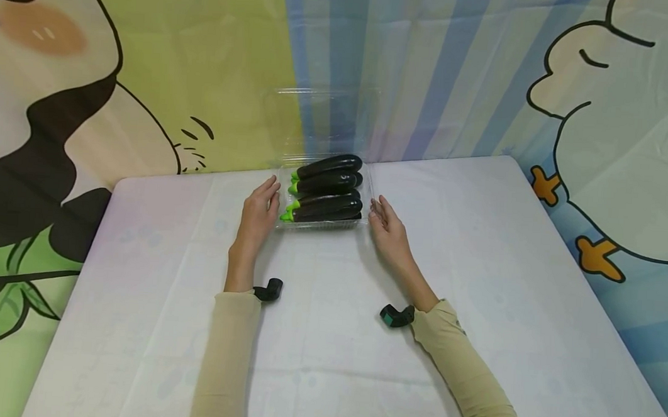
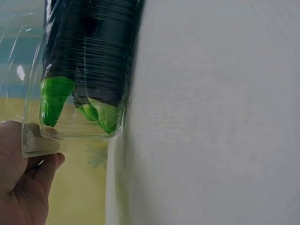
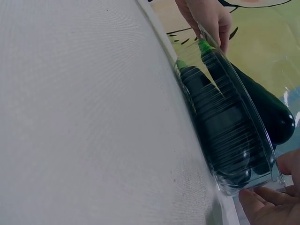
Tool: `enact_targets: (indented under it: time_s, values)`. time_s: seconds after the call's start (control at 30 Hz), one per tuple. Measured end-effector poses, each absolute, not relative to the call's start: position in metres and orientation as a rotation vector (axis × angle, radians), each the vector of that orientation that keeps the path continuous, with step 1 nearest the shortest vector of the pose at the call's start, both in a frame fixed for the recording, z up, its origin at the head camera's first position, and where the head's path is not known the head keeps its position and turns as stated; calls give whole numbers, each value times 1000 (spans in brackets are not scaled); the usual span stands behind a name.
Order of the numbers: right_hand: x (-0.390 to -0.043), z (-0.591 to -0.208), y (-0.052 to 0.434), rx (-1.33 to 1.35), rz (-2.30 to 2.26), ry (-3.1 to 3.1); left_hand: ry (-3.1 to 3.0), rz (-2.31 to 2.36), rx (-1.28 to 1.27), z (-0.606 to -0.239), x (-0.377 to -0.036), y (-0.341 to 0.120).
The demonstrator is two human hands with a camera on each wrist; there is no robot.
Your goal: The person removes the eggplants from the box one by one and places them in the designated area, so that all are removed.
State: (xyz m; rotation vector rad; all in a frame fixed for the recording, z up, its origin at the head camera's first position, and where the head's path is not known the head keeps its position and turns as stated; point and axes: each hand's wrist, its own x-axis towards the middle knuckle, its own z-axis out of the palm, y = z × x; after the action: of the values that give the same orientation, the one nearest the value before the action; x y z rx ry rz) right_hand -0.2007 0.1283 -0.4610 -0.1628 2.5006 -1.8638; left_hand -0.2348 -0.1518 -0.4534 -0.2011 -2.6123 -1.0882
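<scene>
A clear plastic clamshell box [image 1: 316, 225] is at the far edge of the table, its transparent lid [image 1: 323, 93] raised at the back. Several dark eggplants [image 1: 326, 186] with green stem ends pointing left lie side by side inside it. My left hand [image 1: 259, 211] pinches the box's left rim; the left wrist view shows that hand [image 2: 23, 178] with fingers beneath the rim. At the right side, my right hand [image 1: 389, 233] pinches the rim near a corner, thumb above and fingers [image 3: 265, 199] below in the right wrist view.
A white-covered table [image 1: 316, 333] spreads in front of the box. Right behind its far edge hangs a printed cartoon curtain [image 1: 206, 57]. Each wrist carries a small black camera [image 1: 268, 290].
</scene>
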Motion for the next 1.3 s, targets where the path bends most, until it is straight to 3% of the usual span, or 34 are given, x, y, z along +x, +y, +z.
enact_targets:
  time_s: [0.4,0.83,0.97,1.3]
  values:
    - [-192,-437,122,-172,-1845,2496,-2610,-1092,-185,-454,-238,-155]
    - [-205,-459,132,-172,-1654,2816,-2610,-1122,-167,-456,-238,-153]
    - [-207,-451,130,-361,-1592,3019,-2616,-1133,-157,-456,-238,-152]
    - [-222,-412,104,-1261,-941,3000,-2579,-1098,-168,-461,-238,-151]
